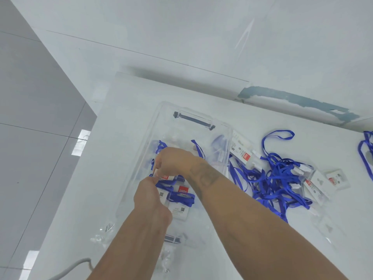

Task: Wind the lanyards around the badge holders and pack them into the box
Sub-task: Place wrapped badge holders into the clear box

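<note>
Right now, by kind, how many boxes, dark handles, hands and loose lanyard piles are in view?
Clear box: 1
Dark handles: 2
Hands: 2, left hand and right hand, both pinching one badge holder
Loose lanyard pile: 1, too tangled to count singly
Total: 6

Likely an office or plain workroom: a glossy white bench (262, 229) set against a bare white wall (181, 27) (its lower edge patched with teal paint), over large grey floor tiles (30, 118).
</note>
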`<state>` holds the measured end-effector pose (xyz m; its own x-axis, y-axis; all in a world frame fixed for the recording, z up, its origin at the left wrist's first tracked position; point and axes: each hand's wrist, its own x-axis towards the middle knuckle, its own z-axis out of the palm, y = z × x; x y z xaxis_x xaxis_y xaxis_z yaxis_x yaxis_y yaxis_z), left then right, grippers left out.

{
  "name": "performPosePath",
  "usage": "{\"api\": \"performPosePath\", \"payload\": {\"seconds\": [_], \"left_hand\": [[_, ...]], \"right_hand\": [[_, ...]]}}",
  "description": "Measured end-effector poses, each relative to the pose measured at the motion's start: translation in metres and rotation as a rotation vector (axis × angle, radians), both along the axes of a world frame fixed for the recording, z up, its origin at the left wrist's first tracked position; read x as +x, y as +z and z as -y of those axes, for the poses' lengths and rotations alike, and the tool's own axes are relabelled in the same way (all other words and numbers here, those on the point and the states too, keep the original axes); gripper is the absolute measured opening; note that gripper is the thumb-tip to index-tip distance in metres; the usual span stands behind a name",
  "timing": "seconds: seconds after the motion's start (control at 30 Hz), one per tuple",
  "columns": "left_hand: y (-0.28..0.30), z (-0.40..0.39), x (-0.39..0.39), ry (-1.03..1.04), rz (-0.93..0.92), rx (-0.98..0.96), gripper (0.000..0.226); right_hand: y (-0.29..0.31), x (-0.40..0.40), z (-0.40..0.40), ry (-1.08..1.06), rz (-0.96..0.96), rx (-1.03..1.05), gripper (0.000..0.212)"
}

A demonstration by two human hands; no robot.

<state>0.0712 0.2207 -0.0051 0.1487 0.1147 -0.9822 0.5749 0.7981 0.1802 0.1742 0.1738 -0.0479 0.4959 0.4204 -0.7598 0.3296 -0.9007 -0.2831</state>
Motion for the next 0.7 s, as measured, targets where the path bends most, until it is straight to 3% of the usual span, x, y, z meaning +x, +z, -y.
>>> {"api": "performPosePath", "payload": {"seconds": [0.07,0.3,0.4,0.53,0.7], "left_hand": [[-0.002,-0.004,0.001,0.016,-0.025,-0.015,0.01],[0.002,-0.012,0.008,0.007,-0.063,0.013,0.016],[0.001,-0.011,0.007,0.035,-0.064,-0.003,0.004],[0.009,-0.008,0.007,0.081,-0.077,-0.011,0.01],[0.019,-0.006,0.008,0.093,-0.069,-0.004,0.025]], "right_hand": [[-0.004,0.0,-0.003,0.008,-0.007,-0.004,0.025],[-0.012,-0.002,-0.01,0.03,0.047,-0.037,0.024],[-0.016,-0.006,-0.013,0.021,0.049,-0.022,0.023],[-0.014,-0.004,-0.007,0.002,0.048,0.053,0.021],[-0.002,-0.002,0.008,-0.153,0.048,0.181,0.04]]}}
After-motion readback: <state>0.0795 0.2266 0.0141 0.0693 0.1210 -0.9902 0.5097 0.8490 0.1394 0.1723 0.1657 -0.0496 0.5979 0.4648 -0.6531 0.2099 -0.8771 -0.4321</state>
